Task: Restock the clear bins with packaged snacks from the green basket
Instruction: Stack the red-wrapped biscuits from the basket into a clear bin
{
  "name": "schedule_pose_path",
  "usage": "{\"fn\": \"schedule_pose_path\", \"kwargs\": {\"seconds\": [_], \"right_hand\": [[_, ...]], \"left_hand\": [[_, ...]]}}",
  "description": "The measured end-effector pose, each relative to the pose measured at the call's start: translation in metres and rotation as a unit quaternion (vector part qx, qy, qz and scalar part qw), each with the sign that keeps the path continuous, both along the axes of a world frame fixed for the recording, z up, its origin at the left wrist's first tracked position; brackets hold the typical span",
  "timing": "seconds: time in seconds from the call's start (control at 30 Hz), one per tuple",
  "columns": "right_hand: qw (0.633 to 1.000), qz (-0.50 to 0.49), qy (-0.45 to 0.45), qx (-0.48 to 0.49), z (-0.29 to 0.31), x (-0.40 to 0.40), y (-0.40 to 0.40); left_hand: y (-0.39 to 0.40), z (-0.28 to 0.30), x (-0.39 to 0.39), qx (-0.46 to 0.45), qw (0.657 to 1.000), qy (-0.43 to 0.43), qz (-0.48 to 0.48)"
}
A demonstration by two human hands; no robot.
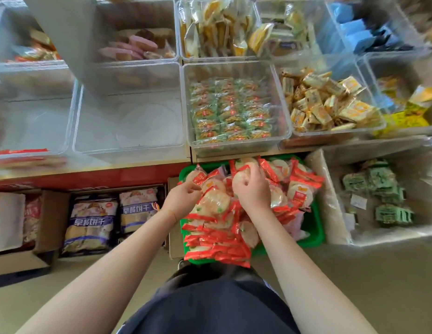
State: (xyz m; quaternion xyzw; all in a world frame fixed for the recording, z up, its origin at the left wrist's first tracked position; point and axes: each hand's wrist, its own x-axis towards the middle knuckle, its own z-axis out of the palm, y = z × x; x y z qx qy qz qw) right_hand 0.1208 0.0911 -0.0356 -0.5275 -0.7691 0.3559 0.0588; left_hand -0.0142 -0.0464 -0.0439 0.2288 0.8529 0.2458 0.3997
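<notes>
A green basket [313,233] sits low in front of me, heaped with red-and-clear rice cracker packs [215,239]. My left hand [180,198] rests on the pile's left side, fingers pinching a pack's red edge. My right hand [252,189] is closed over a round cracker pack [241,175] near the top of the heap. Above the basket stands an empty clear bin [130,124]. To its right a clear bin [284,126] holds rows of green-wrapped snacks.
More clear bins with yellow, pink and blue packs fill the shelf behind. A large clear bin [330,201] with green packets stands right of the basket. Cardboard boxes [48,222] with purple snack bags sit on the floor at left, under a red shelf edge [89,175].
</notes>
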Motion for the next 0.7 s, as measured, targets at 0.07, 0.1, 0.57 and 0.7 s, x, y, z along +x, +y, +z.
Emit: {"fn": "schedule_pose_path", "kwargs": {"seconds": [0.07,0.1,0.57,0.7], "right_hand": [[0.996,-0.034,0.071,-0.029,0.016,-0.004,0.009],[0.991,-0.049,0.107,-0.061,0.023,-0.008,0.011],[0.948,0.284,-0.102,-0.102,-0.012,-0.006,-0.019],[0.907,0.369,-0.193,-0.059,-0.022,-0.004,-0.031]], "left_hand": [[0.005,0.006,0.002,0.076,0.996,0.004,0.046],[0.007,0.009,0.004,0.121,0.992,-0.004,0.032],[-0.021,-0.005,-0.009,0.102,0.938,-0.186,0.274],[-0.034,-0.009,0.005,0.068,0.861,-0.371,0.341]]}}
